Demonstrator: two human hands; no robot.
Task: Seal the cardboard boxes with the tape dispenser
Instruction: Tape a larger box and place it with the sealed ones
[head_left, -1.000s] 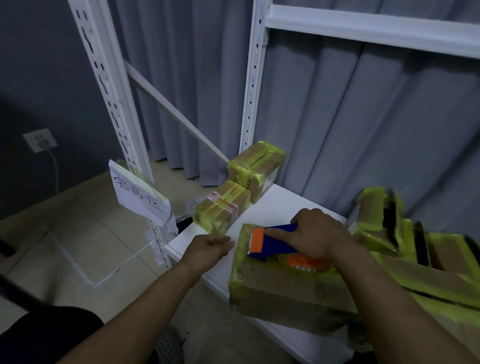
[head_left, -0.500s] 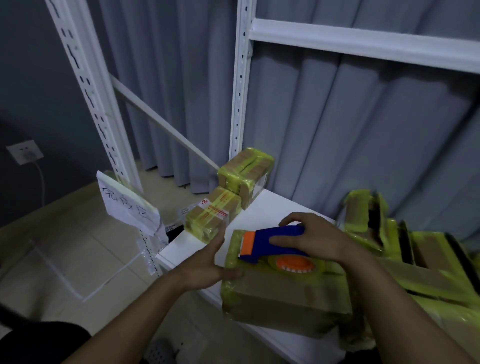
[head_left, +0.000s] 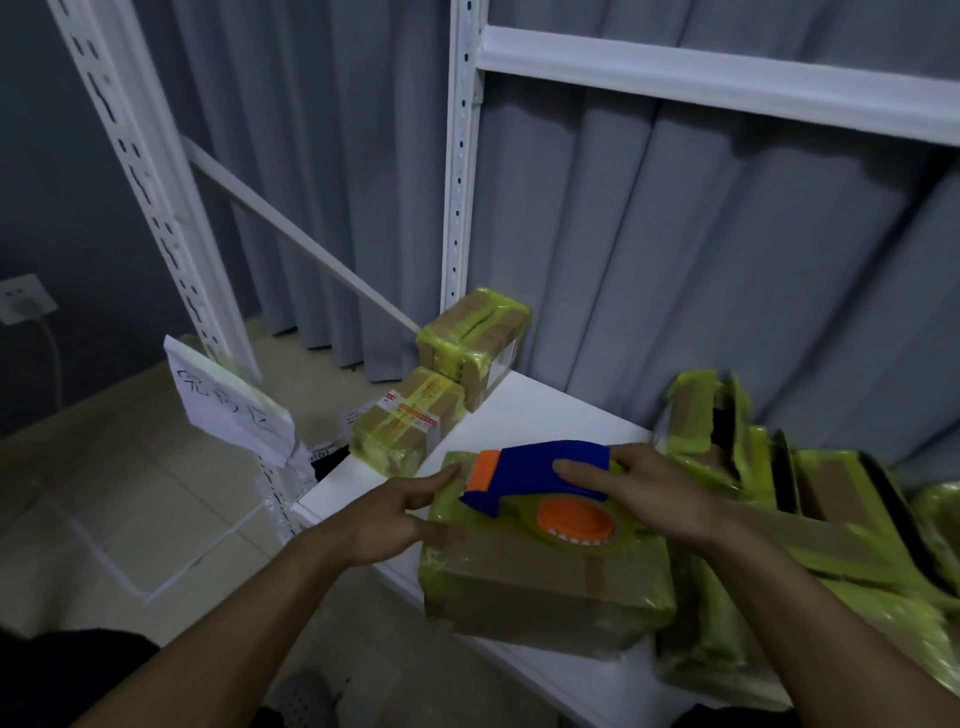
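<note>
A cardboard box (head_left: 545, 587) wrapped in yellow-green tape lies at the front edge of the white shelf (head_left: 524, 415). On its top sits a blue tape dispenser (head_left: 540, 470) with an orange blade guard and an orange roll hub. My right hand (head_left: 649, 491) grips the dispenser's blue handle from the right. My left hand (head_left: 384, 514) holds the box's left end, fingers on the top edge and thumb against the side.
Two smaller taped boxes (head_left: 410, 431) (head_left: 475, 340) sit at the shelf's far left corner. A heap of flattened, taped cardboard (head_left: 810, 499) lies at the right. A white upright post (head_left: 460, 156), a paper sign (head_left: 228, 405) and grey curtains are behind.
My left hand came from the shelf edge onto the box's left end. The dispenser's nose has lifted slightly, and my right hand's fingers shifted from lying on top to wrapping the handle.
</note>
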